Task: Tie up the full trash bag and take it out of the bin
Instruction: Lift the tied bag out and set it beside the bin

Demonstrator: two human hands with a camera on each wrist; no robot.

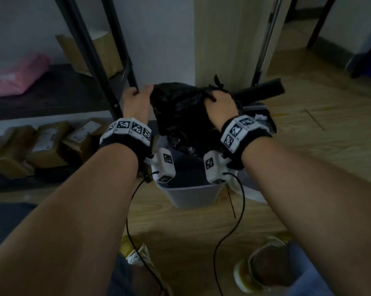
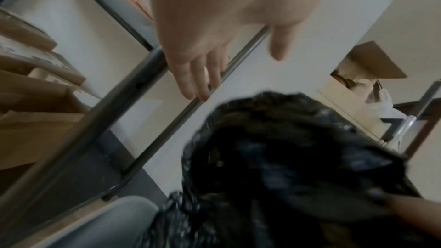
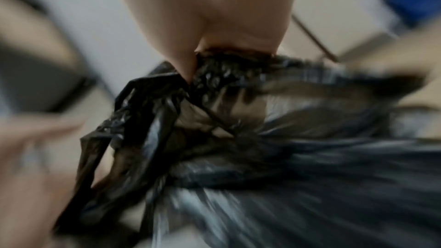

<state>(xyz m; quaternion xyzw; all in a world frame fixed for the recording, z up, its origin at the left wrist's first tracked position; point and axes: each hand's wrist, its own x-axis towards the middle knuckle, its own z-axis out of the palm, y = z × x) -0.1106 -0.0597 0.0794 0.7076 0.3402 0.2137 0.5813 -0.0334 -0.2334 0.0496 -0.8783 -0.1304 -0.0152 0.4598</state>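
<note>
— Black crinkled plastic: the full trash bag (image 1: 180,112) hangs half out of the pale grey plastic bin (image 1: 192,194) on the wooden floor. How will it handle?

— Soft, slippery, probably weighty; the knotted neck (image 1: 215,86) looks the safest hold.

— And the hands?

— The right hand (image 1: 219,105) has its fingers (image 3: 183,63) curled tight, pinching the gathered plastic just below the knot. The left hand (image 1: 137,99) holds nothing: fingers (image 2: 198,80) straight, close together, resting against a metal shelf rail (image 2: 181,112) beside the bag.
</note>
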